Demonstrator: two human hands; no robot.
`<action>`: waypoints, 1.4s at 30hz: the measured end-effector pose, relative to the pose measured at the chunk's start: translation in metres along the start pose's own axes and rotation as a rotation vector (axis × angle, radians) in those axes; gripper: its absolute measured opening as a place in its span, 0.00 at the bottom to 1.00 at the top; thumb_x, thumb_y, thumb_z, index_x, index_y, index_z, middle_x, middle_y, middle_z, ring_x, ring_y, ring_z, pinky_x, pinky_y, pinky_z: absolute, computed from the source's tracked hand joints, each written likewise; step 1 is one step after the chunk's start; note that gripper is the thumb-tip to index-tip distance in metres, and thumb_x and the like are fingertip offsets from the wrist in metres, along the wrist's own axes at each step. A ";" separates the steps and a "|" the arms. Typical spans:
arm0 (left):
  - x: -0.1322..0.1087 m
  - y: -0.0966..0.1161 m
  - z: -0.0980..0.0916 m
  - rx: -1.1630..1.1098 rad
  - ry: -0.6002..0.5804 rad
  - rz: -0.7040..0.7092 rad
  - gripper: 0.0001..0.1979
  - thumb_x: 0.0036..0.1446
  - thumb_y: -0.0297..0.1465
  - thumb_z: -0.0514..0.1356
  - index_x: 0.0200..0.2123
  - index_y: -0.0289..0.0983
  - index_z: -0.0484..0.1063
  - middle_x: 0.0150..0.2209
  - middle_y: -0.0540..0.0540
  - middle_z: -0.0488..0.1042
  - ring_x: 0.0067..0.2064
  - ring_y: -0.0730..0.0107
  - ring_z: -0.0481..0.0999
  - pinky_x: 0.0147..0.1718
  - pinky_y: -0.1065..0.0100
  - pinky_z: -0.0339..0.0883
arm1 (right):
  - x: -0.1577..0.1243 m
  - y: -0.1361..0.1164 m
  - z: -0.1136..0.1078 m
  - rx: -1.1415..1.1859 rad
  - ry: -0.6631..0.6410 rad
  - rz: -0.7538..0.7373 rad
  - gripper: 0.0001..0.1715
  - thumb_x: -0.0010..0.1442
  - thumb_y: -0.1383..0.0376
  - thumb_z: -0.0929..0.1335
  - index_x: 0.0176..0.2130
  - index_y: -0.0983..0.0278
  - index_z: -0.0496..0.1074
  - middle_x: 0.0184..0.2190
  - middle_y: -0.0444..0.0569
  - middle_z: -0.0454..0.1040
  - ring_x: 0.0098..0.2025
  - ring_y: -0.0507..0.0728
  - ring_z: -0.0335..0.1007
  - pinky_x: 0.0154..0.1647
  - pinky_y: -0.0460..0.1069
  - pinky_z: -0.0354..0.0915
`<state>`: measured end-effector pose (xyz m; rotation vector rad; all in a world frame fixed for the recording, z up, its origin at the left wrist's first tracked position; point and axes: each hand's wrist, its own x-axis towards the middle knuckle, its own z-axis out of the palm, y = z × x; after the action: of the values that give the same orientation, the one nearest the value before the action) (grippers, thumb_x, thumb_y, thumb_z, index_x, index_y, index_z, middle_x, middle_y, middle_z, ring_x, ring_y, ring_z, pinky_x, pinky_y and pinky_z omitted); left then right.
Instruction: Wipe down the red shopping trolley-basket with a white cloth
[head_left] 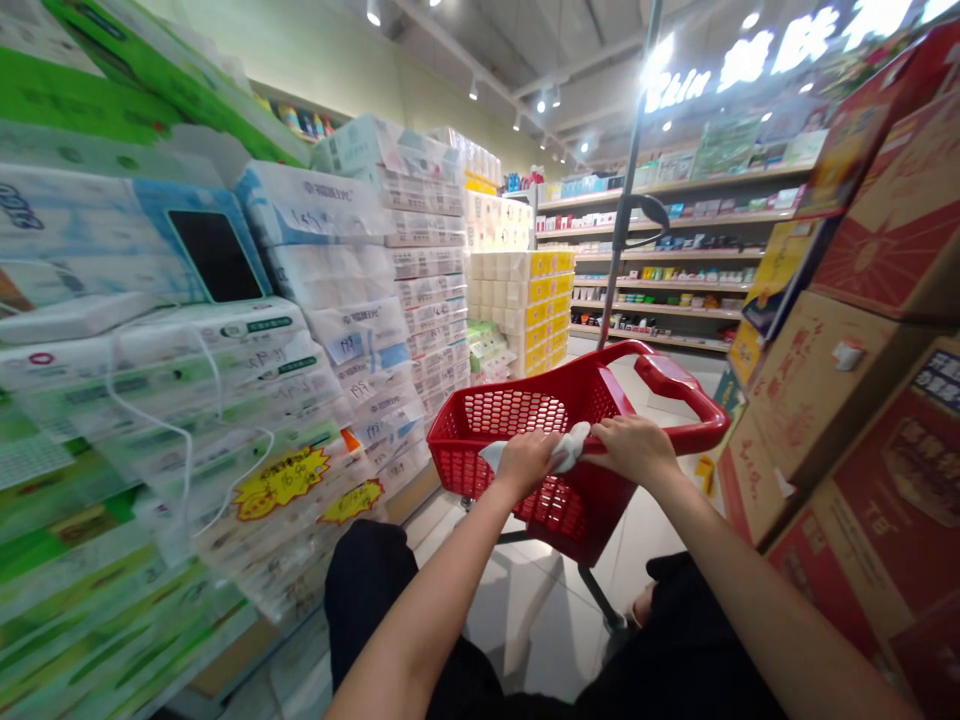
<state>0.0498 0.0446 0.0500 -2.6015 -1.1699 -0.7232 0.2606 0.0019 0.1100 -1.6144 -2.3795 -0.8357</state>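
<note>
Clamping a white cloth point(573, 446) on the near side of the red cart point(581, 530), the left hand point(531, 460) is gripping; the right hand point(634, 446) is clasping the cart beside it. Sideways pushing could be sending the cart into stacked packs point(379, 350) standing left of it.

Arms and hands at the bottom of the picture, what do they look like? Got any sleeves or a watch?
The left hand and right hand wear no gloves. Both forearms are bare, with no sleeves, watch or bracelet showing, and narrow towards the wrists. Any rings are too small to tell.
</note>
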 end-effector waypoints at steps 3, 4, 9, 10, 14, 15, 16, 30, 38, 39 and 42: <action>-0.013 -0.018 0.000 0.032 0.002 -0.011 0.19 0.67 0.46 0.44 0.46 0.42 0.67 0.39 0.46 0.71 0.40 0.65 0.70 0.38 0.66 0.59 | -0.001 0.001 0.001 0.003 0.013 -0.006 0.27 0.61 0.44 0.63 0.34 0.63 0.73 0.34 0.53 0.77 0.37 0.59 0.72 0.36 0.50 0.56; -0.019 -0.026 -0.001 0.049 0.001 -0.022 0.18 0.67 0.46 0.45 0.46 0.42 0.67 0.39 0.46 0.71 0.40 0.65 0.69 0.38 0.66 0.59 | -0.002 0.002 0.001 0.000 0.017 -0.009 0.27 0.61 0.44 0.62 0.34 0.63 0.73 0.34 0.53 0.77 0.37 0.59 0.72 0.36 0.50 0.55; -0.047 -0.065 -0.004 0.121 -0.017 -0.093 0.18 0.66 0.46 0.47 0.46 0.42 0.68 0.38 0.46 0.70 0.40 0.63 0.68 0.39 0.65 0.58 | 0.000 0.005 0.005 -0.004 0.031 -0.035 0.28 0.62 0.43 0.61 0.35 0.63 0.73 0.34 0.52 0.77 0.37 0.58 0.71 0.36 0.50 0.56; -0.051 -0.071 -0.004 0.132 -0.018 -0.110 0.18 0.66 0.46 0.47 0.45 0.42 0.68 0.38 0.46 0.70 0.40 0.63 0.68 0.39 0.65 0.58 | 0.001 0.005 0.005 -0.001 0.029 -0.037 0.28 0.62 0.43 0.61 0.34 0.63 0.73 0.34 0.52 0.77 0.37 0.58 0.71 0.36 0.50 0.56; -0.059 -0.079 -0.002 0.171 -0.005 -0.175 0.17 0.66 0.45 0.48 0.46 0.41 0.68 0.39 0.45 0.69 0.40 0.62 0.67 0.40 0.63 0.57 | 0.008 0.008 0.006 0.023 -0.016 -0.022 0.28 0.61 0.42 0.61 0.35 0.62 0.73 0.33 0.51 0.77 0.37 0.58 0.72 0.36 0.50 0.57; -0.059 -0.078 -0.001 0.182 0.004 -0.191 0.17 0.66 0.44 0.48 0.46 0.41 0.68 0.40 0.44 0.69 0.41 0.61 0.67 0.40 0.63 0.57 | 0.010 0.009 0.006 0.026 -0.034 -0.011 0.28 0.60 0.42 0.62 0.35 0.62 0.73 0.33 0.51 0.77 0.37 0.58 0.72 0.36 0.50 0.57; -0.058 -0.076 0.001 0.193 0.013 -0.207 0.17 0.66 0.44 0.47 0.46 0.41 0.68 0.41 0.44 0.69 0.41 0.61 0.67 0.40 0.62 0.57 | 0.012 0.010 0.006 0.028 -0.053 0.002 0.28 0.60 0.42 0.62 0.36 0.62 0.73 0.33 0.51 0.77 0.37 0.59 0.72 0.36 0.50 0.57; -0.046 -0.026 0.001 0.176 0.006 -0.213 0.19 0.67 0.45 0.44 0.44 0.40 0.68 0.39 0.42 0.71 0.38 0.62 0.71 0.37 0.64 0.59 | 0.027 -0.070 0.029 0.096 -0.103 -0.052 0.17 0.57 0.53 0.70 0.38 0.63 0.68 0.35 0.51 0.76 0.37 0.58 0.74 0.32 0.49 0.59; -0.026 -0.019 0.005 0.139 -0.075 -0.170 0.16 0.66 0.42 0.48 0.50 0.40 0.65 0.39 0.43 0.73 0.38 0.63 0.74 0.36 0.66 0.62 | 0.032 -0.068 0.039 0.126 -0.047 -0.059 0.09 0.59 0.61 0.68 0.37 0.64 0.68 0.34 0.52 0.75 0.36 0.58 0.72 0.34 0.50 0.56; -0.022 -0.017 0.007 0.140 -0.071 -0.171 0.16 0.66 0.41 0.49 0.51 0.40 0.64 0.40 0.43 0.73 0.39 0.63 0.74 0.36 0.66 0.62 | 0.033 -0.067 0.040 0.130 -0.041 -0.062 0.08 0.59 0.62 0.68 0.38 0.64 0.68 0.35 0.53 0.75 0.36 0.58 0.72 0.34 0.50 0.55; -0.015 -0.017 0.010 0.137 -0.070 -0.161 0.16 0.66 0.40 0.49 0.51 0.39 0.64 0.41 0.43 0.73 0.40 0.64 0.74 0.36 0.67 0.63 | 0.036 -0.063 0.044 0.141 -0.030 -0.075 0.10 0.58 0.61 0.68 0.38 0.65 0.68 0.36 0.53 0.75 0.37 0.58 0.72 0.35 0.50 0.55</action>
<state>0.0324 0.0495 0.0331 -2.4594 -1.4100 -0.5625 0.1978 0.0373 0.0657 -1.5028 -2.4716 -0.6436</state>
